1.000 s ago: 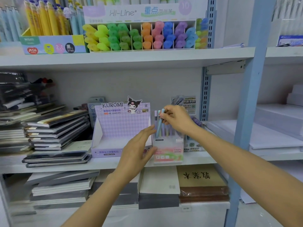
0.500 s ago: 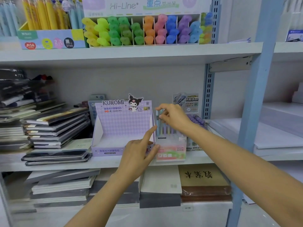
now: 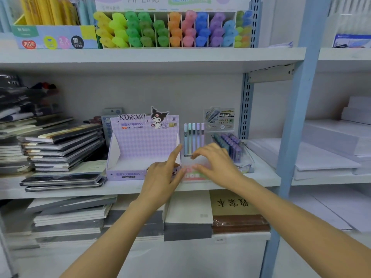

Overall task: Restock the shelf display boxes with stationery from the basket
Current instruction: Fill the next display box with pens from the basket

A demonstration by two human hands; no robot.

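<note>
A small pastel display box (image 3: 192, 175) stands on the middle shelf (image 3: 261, 177), with several pastel pens (image 3: 193, 137) upright in it. My left hand (image 3: 164, 173) rests against the box's left side, forefinger pointing up. My right hand (image 3: 215, 163) lies over the box's front and right side with fingers spread, holding nothing. To the left stands a purple Kuromi display box (image 3: 140, 149), whose tray looks bare. No basket is in view.
A box of purple lead tubes (image 3: 228, 145) sits right of the pens. Stacked notebooks (image 3: 60, 149) fill the shelf's left. Highlighters (image 3: 170, 29) and yellow pens (image 3: 50, 11) line the upper shelf. A blue upright post (image 3: 299, 125) stands at right, paper reams (image 3: 331, 149) beyond it.
My right hand let go of the pen it was pinching at the top of the row and dropped to the box front. The left hand stayed at the box's side.
</note>
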